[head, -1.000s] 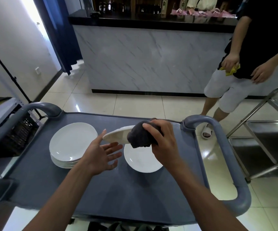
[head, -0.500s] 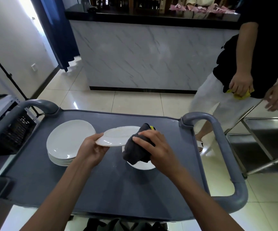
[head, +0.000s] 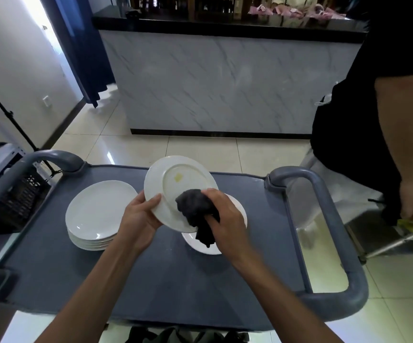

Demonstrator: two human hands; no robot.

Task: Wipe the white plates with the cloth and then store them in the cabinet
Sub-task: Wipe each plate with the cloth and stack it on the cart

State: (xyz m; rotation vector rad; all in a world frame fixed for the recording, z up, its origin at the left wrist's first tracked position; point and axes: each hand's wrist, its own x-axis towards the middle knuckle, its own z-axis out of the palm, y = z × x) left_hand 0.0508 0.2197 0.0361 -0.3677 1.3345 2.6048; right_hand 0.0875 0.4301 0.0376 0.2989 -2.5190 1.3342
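My left hand (head: pixel 139 216) grips the left rim of a white plate (head: pixel 173 184), tilted up so its underside with a small yellow mark faces me. Against the plate's lower right, my right hand (head: pixel 225 219) holds a bunched dark grey cloth (head: pixel 195 211). Beneath them a single white plate (head: pixel 240 214) lies flat on the grey cart top (head: pixel 151 280), mostly hidden by my right hand and the cloth. A stack of several white plates (head: pixel 96 214) sits on the cart's left side.
The cart has raised grey handles at left (head: pixel 49 157) and right (head: pixel 334 219). Another person (head: pixel 374 107) in black top and white shorts stands close at the right. A marble-fronted counter (head: pixel 225 87) lies ahead. A metal frame (head: pixel 398 241) is at right.
My left hand took hold of the plate and tipped it from nearly flat to upright, underside toward me. The cloth moved onto that underside. The other person stepped closer on the right.
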